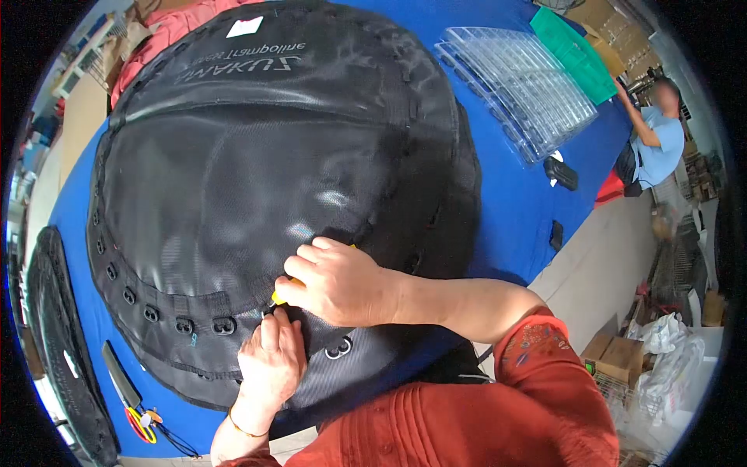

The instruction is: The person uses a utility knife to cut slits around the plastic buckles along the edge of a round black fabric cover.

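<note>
A large round black trampoline mat [257, 171] with several dark buckles [223, 325] along its edge lies in front of me. My right hand [338, 284] is closed in a fist around a yellow-handled tool [277, 298], its thin tip pointing down at the mat's edge. Most of that tool is hidden by the fingers. Just below the tip, my left hand [272, 358] pinches the mat's edge by a small dark fitting, mostly covered by the fingertips. Another looped buckle [338, 348] shows right of my left hand.
Scissors [140, 420] with red and yellow handles lie at the lower left of the blue table [513, 226]. Clear plastic trays [521, 89] and a green tray [574, 58] are at the far right. A person in a blue shirt [661, 144] is beyond; cardboard boxes [613, 356] stand at right.
</note>
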Demonstrator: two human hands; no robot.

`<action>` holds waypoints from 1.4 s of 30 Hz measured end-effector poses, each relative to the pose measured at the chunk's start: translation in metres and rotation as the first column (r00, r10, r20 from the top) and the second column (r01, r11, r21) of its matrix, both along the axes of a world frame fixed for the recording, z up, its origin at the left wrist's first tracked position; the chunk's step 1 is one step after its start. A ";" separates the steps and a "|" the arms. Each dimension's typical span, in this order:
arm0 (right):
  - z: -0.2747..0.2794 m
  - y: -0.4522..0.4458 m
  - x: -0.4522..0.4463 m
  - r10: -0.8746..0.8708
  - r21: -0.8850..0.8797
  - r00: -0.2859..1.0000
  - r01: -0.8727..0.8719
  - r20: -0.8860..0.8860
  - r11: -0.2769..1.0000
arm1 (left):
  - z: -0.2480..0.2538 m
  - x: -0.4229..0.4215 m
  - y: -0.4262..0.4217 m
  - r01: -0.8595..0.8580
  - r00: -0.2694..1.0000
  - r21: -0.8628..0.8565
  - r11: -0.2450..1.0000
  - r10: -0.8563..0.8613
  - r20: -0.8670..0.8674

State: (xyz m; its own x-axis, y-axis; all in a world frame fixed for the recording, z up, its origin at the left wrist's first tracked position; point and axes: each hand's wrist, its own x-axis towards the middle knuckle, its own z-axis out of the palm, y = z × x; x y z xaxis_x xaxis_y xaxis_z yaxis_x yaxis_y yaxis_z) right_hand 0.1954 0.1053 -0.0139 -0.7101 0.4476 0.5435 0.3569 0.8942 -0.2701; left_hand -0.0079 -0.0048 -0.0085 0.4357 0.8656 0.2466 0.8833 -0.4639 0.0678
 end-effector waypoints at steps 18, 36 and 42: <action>0.016 0.012 0.010 0.066 -0.164 0.997 -0.057 0.048 0.985 | 0.006 0.009 0.001 0.058 0.989 0.131 0.990 -0.038 -0.146; 0.027 0.014 0.009 0.078 -0.172 0.990 -0.056 0.121 0.983 | 0.004 0.007 0.005 0.109 0.988 0.185 0.977 -0.085 -0.132; 0.027 0.015 0.012 0.089 -0.224 0.987 -0.057 0.136 0.973 | 0.001 0.008 0.003 0.099 0.990 0.205 0.974 -0.075 -0.119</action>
State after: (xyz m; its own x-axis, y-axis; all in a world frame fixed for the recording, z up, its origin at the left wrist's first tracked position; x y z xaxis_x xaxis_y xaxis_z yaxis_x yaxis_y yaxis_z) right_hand 0.2078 0.1207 0.0132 -0.8087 0.4886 0.3277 0.3428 0.8440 -0.4125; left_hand 0.0002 -0.0013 -0.0072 0.5415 0.7574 0.3649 0.8355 -0.5329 -0.1340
